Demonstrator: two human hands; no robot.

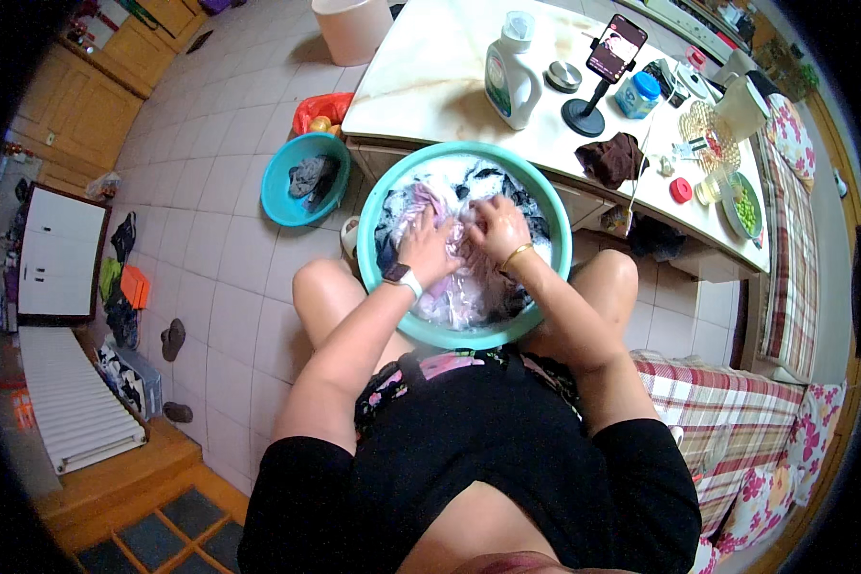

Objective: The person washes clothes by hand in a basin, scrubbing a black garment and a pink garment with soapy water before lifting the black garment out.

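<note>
Between my knees stands a turquoise plastic basin (pixel 565 251) of sudsy water. A wet pale pink garment (pixel 441 290) lies in its middle, with dark clothes (pixel 513 190) soaking around it. My left hand (pixel 428 247), with a watch on its wrist, rests on the pink cloth with its fingers spread. My right hand (pixel 501 228), a gold bangle at the wrist, is bent over the same garment on the right side. Its fingers curl down into foam and fabric, so their grip is partly hidden.
A smaller blue basin (pixel 276 194) with dark cloth sits on the tiles at left, beside a red bag (pixel 323 107). The table (pixel 416 79) beyond holds a detergent bottle (pixel 513 79), a phone on a stand (pixel 617 49) and brown cloth (pixel 612 159). A plaid sofa (pixel 725 409) is at right.
</note>
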